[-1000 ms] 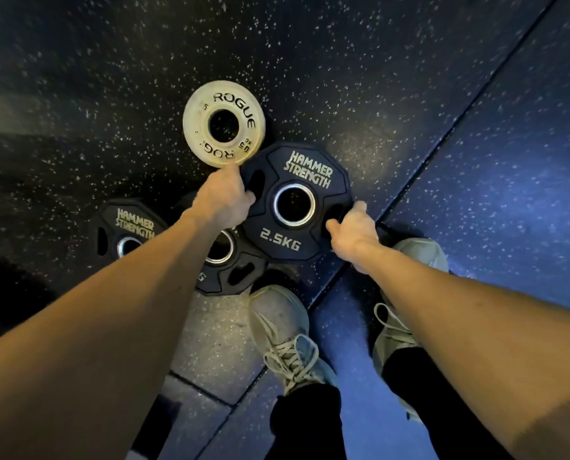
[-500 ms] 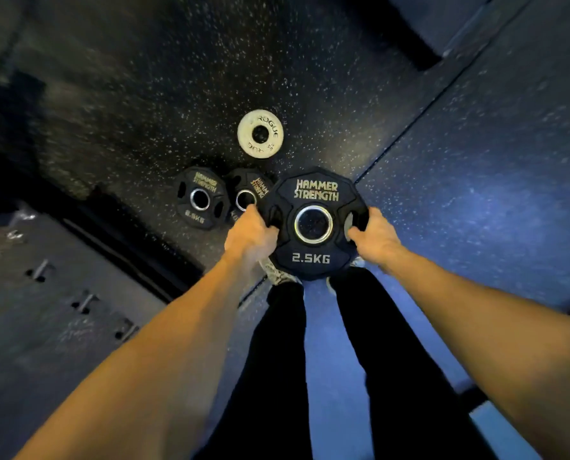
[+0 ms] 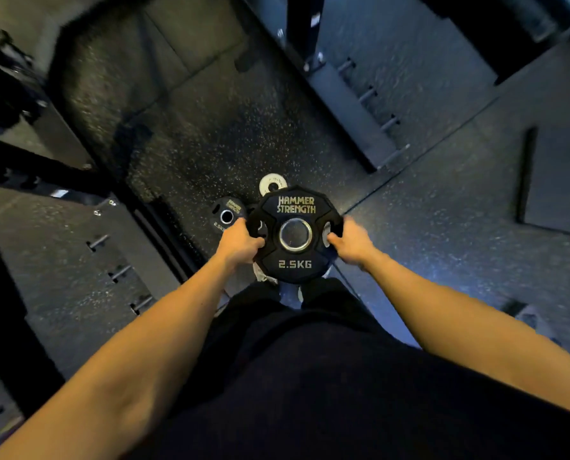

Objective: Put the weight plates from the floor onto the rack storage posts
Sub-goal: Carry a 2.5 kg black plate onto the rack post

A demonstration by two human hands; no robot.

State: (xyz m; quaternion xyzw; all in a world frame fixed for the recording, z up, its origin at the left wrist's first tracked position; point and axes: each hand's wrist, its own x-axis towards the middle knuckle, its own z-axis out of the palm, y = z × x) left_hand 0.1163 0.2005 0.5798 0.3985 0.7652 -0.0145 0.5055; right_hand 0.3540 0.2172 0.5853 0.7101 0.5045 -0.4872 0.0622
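Observation:
A black 2.5 kg Hammer Strength plate (image 3: 295, 207) hangs flat in front of me, well above the floor. My left hand (image 3: 239, 242) grips its left handle slot and my right hand (image 3: 351, 242) grips the right one. Down on the speckled floor lies another black 2.5 kg plate (image 3: 226, 212), partly behind my left hand. A small white plate (image 3: 272, 184) lies just beyond the held plate, its near half covered. A third black plate seen earlier is hidden behind the held one.
Dark rack base beams cross the floor: one runs from the top centre to the right (image 3: 350, 107) with short pegs along it, another lies at the left (image 3: 44, 180). A platform with pegs (image 3: 117, 272) is at my left. My legs are below the plate.
I have stood up with the plate in both hands. The floor plates look smaller and farther away, and the rack beams have come into view.

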